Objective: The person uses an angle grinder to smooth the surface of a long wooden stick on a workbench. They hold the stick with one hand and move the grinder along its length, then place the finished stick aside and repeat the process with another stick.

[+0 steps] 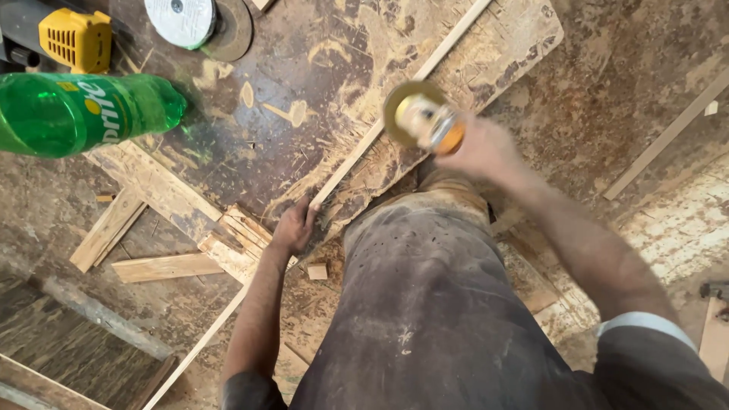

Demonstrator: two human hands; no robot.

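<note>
Sawdust coats worn board (304, 144) under wood strip (395, 114).

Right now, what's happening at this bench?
A person stands over a worn, sawdust-covered board. The left hand presses on a thin wooden strip lying diagonally across it. The right hand holds a blurred orange and gold tool above the strip. A green bottle and a yellow power tool sit at upper left.
</note>
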